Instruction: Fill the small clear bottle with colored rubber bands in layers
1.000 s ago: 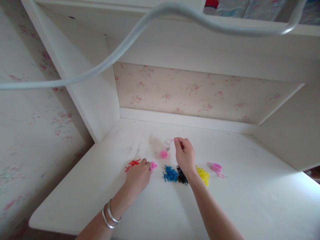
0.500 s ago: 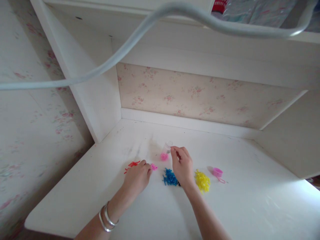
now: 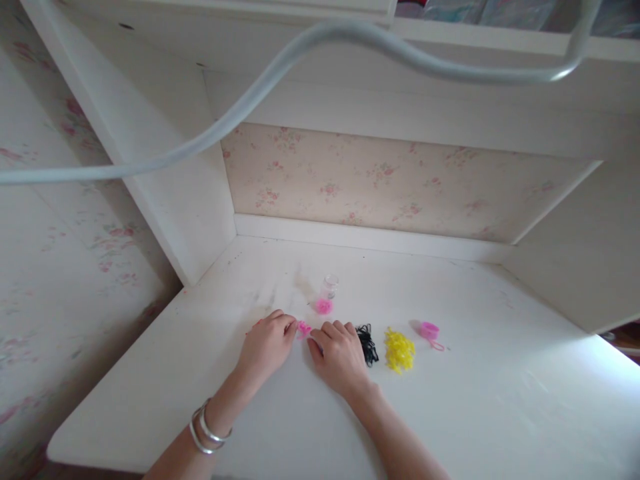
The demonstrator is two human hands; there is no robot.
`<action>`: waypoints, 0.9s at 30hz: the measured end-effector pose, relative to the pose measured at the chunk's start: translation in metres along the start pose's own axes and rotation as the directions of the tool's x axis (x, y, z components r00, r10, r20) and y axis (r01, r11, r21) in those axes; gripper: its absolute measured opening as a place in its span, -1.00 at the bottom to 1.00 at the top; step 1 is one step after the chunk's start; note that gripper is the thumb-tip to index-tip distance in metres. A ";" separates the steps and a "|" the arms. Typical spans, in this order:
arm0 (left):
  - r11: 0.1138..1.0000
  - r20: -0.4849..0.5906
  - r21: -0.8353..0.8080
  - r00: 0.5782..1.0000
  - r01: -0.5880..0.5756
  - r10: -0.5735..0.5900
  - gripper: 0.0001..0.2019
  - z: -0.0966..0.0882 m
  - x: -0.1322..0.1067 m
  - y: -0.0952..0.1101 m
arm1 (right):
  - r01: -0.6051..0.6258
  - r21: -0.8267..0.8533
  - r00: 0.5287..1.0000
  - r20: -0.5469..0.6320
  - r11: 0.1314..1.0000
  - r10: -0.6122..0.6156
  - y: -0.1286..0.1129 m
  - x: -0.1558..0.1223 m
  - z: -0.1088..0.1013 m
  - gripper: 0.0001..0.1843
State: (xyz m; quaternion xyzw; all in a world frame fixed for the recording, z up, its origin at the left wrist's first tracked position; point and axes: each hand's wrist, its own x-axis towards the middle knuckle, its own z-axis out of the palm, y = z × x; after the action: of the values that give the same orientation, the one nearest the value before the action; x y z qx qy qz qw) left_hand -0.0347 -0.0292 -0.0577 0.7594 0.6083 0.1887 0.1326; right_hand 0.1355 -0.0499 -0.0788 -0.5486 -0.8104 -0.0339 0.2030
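Observation:
A small bunch of pink rubber bands (image 3: 303,329) lies on the white table between my two hands. My left hand (image 3: 267,343) is closed at its left edge, thumb and forefinger together; what they pinch is hidden. From the other side my right hand (image 3: 340,352) bends down, fingertips closed on the bunch's right edge. A brighter pink heap (image 3: 324,307) sits just behind, in front of a small clear jar (image 3: 331,285). Only a trace of red bands (image 3: 253,325) shows past my left hand. My right hand covers the blue heap. Black rubber bands (image 3: 368,345) lie beside that hand.
Farther right are a heap of yellow rubber bands (image 3: 400,351) and a pink ring-shaped piece (image 3: 429,330) with a loop. A pale cable or tube (image 3: 280,70) crosses the upper view. A shelf panel (image 3: 160,173) stands at left, and a low ledge (image 3: 370,237) runs along the back.
My right hand has come down and left from the jar to the pink bands, covering the blue heap and uncovering the black bands. My left hand stays by the pink bands. The view has shifted slightly.

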 end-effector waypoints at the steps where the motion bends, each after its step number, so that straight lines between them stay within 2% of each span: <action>1: 1.000 -0.008 -0.023 1.000 -0.005 0.004 -0.73 0.001 0.001 0.000 | 0.002 -0.006 1.000 0.010 1.000 -0.002 -0.002 0.000 0.001 -0.79; 9: 0.956 -0.027 -0.281 0.997 -0.083 0.079 -0.74 0.005 0.010 -0.002 | -0.072 -0.033 0.997 0.036 0.997 0.074 -0.022 0.004 0.011 -0.79; 17: 0.833 0.063 -0.545 0.995 0.099 -0.077 -0.74 0.006 0.013 0.000 | -0.054 -0.017 0.998 0.021 0.998 0.054 -0.026 0.008 0.013 -0.78; 21: 0.784 0.084 -0.610 0.993 0.116 -0.082 -0.70 0.004 0.013 0.004 | -0.060 0.000 0.998 0.018 0.998 0.060 -0.026 0.007 0.013 -0.86; 27: 0.753 0.058 -0.646 0.992 0.125 -0.115 -0.70 0.002 0.013 0.010 | -0.075 0.001 0.996 0.040 0.997 0.075 -0.026 0.011 0.015 -0.81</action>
State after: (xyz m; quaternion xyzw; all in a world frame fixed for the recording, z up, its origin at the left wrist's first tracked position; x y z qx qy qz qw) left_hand -0.0226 -0.0183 -0.0535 0.6277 0.5521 0.3725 0.4030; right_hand 0.1039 -0.0462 -0.0835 -0.5790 -0.7931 -0.0145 0.1887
